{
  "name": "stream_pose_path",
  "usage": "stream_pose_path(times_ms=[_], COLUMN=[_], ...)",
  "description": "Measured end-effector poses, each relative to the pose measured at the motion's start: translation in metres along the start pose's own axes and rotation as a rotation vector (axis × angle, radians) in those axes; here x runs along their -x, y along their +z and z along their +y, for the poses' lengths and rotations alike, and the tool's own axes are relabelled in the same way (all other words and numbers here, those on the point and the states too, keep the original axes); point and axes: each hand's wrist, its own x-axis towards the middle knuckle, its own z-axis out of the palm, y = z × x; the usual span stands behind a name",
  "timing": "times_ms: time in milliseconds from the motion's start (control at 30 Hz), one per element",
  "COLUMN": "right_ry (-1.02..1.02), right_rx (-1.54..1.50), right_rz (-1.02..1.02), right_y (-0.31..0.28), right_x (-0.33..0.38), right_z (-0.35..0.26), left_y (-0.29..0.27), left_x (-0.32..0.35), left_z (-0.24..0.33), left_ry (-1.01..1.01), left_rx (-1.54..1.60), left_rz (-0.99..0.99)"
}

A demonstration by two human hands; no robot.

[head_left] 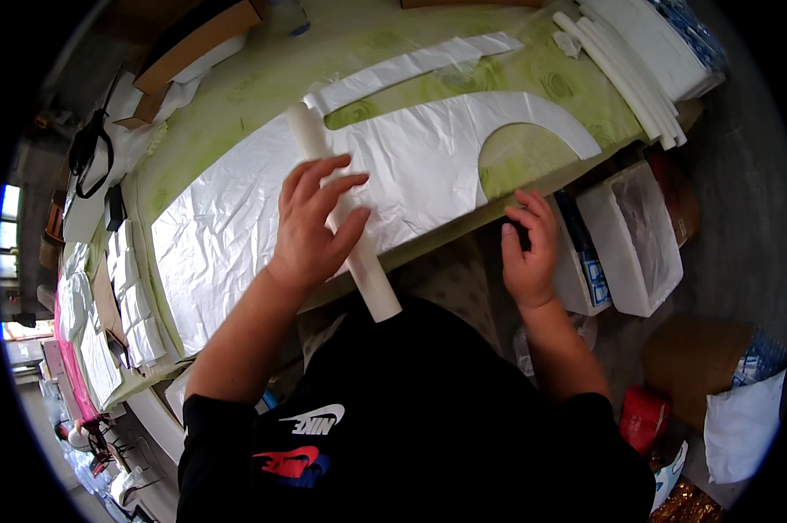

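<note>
Laying the left hand point(315, 218), loosely open, over the white tube point(371, 279) slanting from far left to near right across the silvery plastic sheet point(228, 200) and past the tabletop point(254, 78) edge; holding the right hand point(530, 248) half-open and empty, farther off rightward.

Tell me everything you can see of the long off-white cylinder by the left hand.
The long off-white cylinder looks smooth and straight; its material and whether it is hollow can't be told. It lies slantwise across the crinkled silvery-white sheet, its near end jutting past the edge of the green floral-covered table. The bare left hand is spread over its middle, apparently touching.
</note>
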Motion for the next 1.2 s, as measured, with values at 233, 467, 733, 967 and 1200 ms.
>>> stream_pose_path(times_ms=[233, 467, 733, 967, 1200], right_ry=[0.031, 0.022, -0.114, 0.024, -0.595], right_rx=[-0.132, -0.15, -0.331, 0.261, 0.441], right_rz=[-0.029, -0.055, -0.265, -0.078, -0.142], right_y=[0.009, 0.005, 0.02, 0.064, 0.049], right_x=[0.016, 0.017, -0.042, -0.16, -0.148], right_z=[-0.015, -0.014, -0.028, 0.063, -0.006], left_y=[0.078, 0.095, 0.082, 0.08, 0.077], left_x=[-0.073, -0.082, -0.076, -0.082, -0.104], left_z=[0.038, 0.016, -0.006, 0.004, 0.031], left_ry=[-0.196, -0.432, -0.78, -0.75, -0.922], left_rx=[0.184, 0.343, 0.815, 0.724, 1.266], left_rz=[-0.48, -0.65, -0.477, -0.582, -0.155])
